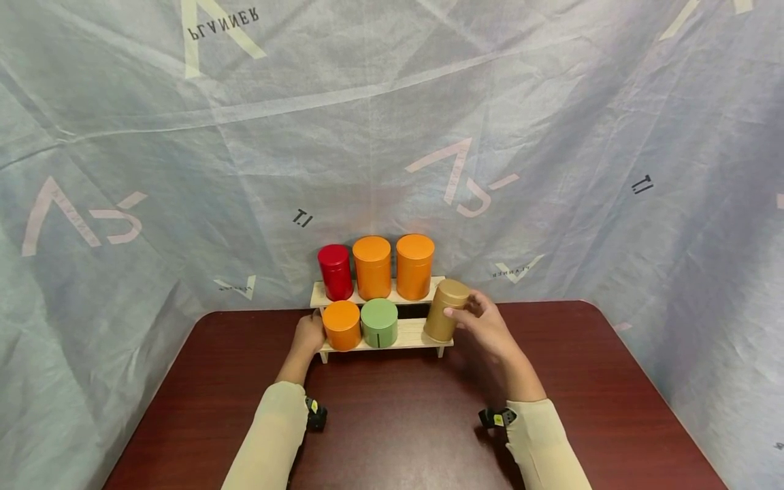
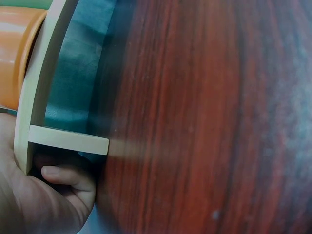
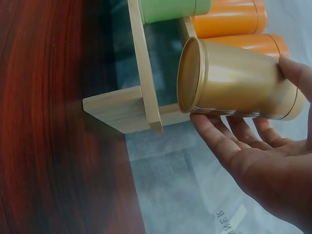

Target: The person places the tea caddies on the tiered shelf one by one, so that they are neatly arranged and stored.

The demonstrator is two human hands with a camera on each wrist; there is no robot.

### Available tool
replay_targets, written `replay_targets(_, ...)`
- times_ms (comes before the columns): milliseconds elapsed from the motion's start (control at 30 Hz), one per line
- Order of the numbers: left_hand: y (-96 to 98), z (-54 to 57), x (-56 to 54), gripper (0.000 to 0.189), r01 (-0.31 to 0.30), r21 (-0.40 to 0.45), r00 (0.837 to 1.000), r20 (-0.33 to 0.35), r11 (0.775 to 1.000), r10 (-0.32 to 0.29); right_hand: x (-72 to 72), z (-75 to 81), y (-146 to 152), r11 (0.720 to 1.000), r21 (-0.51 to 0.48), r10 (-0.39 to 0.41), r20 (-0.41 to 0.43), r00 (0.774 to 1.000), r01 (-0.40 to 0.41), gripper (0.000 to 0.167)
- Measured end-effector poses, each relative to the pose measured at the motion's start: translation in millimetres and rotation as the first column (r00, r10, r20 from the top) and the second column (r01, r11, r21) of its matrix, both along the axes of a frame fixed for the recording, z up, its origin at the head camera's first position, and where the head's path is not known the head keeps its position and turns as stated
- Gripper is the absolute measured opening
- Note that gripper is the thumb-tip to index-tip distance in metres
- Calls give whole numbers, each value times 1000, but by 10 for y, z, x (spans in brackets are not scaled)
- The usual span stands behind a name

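In my right hand (image 1: 488,327) I hold a gold canister (image 1: 448,311) between thumb and fingers, over the right end of the lower step of a two-tier wooden rack (image 1: 409,333). The canister leans slightly, and its round base (image 3: 190,75) shows in the right wrist view, raised off the step. My left hand (image 1: 309,333) grips the rack's left end, its curled fingers beside the leg (image 2: 68,139) in the left wrist view. A short orange tin (image 1: 341,327) stands near that hand, with a green tin (image 1: 380,323) to its right.
On the upper step stand a red canister (image 1: 335,272) and two tall orange canisters, one in the middle (image 1: 372,269) and one at right (image 1: 414,267). A dark red wooden table (image 1: 392,422) carries the rack. Grey printed cloth (image 1: 367,136) hangs behind it.
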State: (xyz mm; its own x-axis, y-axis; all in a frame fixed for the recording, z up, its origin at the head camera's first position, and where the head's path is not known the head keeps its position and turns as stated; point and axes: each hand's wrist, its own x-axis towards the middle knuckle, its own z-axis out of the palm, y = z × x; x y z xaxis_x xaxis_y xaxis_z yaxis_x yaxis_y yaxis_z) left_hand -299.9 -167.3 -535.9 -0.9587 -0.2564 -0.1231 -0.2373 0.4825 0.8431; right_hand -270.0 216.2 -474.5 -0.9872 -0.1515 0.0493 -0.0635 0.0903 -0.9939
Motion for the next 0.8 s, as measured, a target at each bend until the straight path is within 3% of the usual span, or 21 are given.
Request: replay_targets(800, 10, 21, 0, 68, -3, -17, 1000, -1, 1000, 3, 53, 2, -245, 1000, -7, -9, -7, 1000, 8, 63)
